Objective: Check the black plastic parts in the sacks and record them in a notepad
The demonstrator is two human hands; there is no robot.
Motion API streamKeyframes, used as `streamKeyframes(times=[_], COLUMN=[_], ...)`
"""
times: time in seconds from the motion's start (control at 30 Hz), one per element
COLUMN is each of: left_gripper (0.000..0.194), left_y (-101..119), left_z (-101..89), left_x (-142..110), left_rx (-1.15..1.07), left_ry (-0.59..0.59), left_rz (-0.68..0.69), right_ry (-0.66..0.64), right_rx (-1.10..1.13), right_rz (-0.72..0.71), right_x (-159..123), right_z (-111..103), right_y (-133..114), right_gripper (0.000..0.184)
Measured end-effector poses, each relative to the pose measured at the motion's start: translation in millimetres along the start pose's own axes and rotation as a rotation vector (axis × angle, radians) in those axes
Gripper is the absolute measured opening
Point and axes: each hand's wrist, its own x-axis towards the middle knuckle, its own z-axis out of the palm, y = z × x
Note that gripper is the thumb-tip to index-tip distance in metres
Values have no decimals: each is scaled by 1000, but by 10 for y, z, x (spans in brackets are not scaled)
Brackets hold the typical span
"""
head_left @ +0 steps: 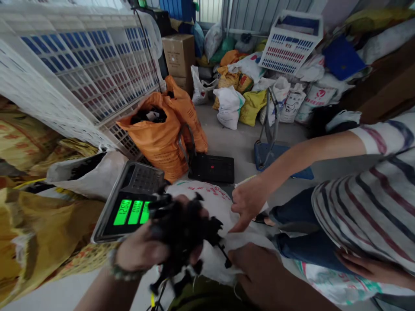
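My left hand (142,248), with a beaded bracelet at the wrist, is closed around a bunch of small black plastic parts (181,229), blurred by motion. Some skin shows behind the bunch; I cannot tell whose fingers these are. Below and beyond it stands a white woven sack (214,203) with red print. My right hand (256,265) grips the near edge of this sack's mouth. A co-worker's hand (249,201) reaches in from the right, its index finger pointing down at the sack's rim. The sack's contents are hidden from view.
A scale display (129,203) with lit green digits is at left. Beyond are a black scale platform (212,168), orange sacks (155,134), and a blue platform scale (272,155). White crates (87,73) rise at left; several filled sacks (228,106) line the back.
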Motion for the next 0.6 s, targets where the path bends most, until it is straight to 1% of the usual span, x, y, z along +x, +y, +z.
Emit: streamKeyframes(times=[0.03,0.1,0.2,0.3,0.37,0.43,0.47,0.6], left_gripper=[56,42,35,33,34,38,39,41], left_y=[-62,-164,-239,-313,-419,-584,-685,-1148], left_z=[1,10,13,-16,-65,-149,-204,-453], left_x=[84,252,413,463,492,550,593,806], left_rx=[101,341,563,720,825,951,1004,1123], left_ry=[-57,-210,-281,-293,-332,-356,-344,-211], left_rz=[-8,-18,-15,62,82,35,-1,-142], right_ry=[-17,-27,11,38,60,70,70,65], right_rx=[-11,-16,13,71,110,150,162,137], right_rz=[-13,-18,23,13,5,0,-8,-34], right_x=[-2,-5,-11,-10,-6,-4,-5,-37], right_z=[-9,-20,-26,-12,1,12,20,74], right_y=[10,32,78,141,187,225,237,222], right_gripper=[28,26,23,19,20,19,18,19])
